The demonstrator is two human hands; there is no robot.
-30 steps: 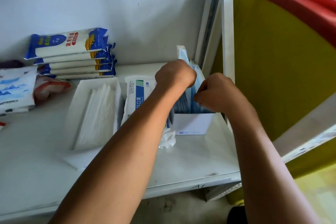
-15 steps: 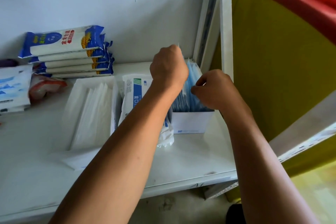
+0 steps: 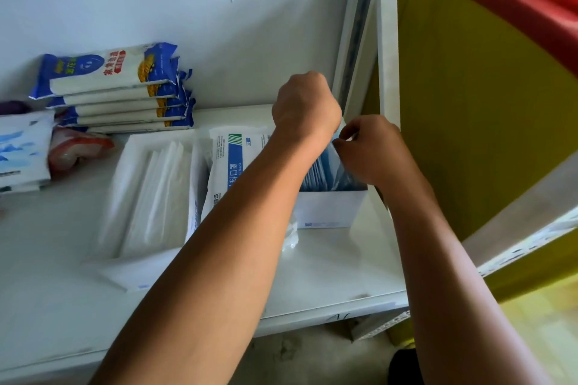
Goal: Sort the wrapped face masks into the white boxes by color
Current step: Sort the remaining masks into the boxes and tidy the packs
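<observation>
Two white boxes stand on the white shelf. The right box (image 3: pixel 328 208) holds several blue wrapped masks (image 3: pixel 322 175) standing on edge. My left hand (image 3: pixel 305 108) is a closed fist above the back of that box; what it grips is hidden behind it. At the box's right side my right hand (image 3: pixel 369 147) pinches the top edge of the blue masks. The left box (image 3: pixel 131 147) lies open with white wrapped masks (image 3: pixel 156 194) stacked in it. Between the boxes lies a white-and-blue mask pack (image 3: pixel 231 166), partly under my left forearm.
A stack of blue-and-white packets (image 3: pixel 115 87) leans on the back wall. More packages (image 3: pixel 22 150) and a red-and-white pouch (image 3: pixel 78 147) lie at the far left. A white shelf post (image 3: pixel 387 40) and a yellow-and-red cabinet (image 3: pixel 484 87) stand close on the right.
My left fist has risen and moved toward the back of the right box. My right hand has moved up to the top edge of the blue masks.
</observation>
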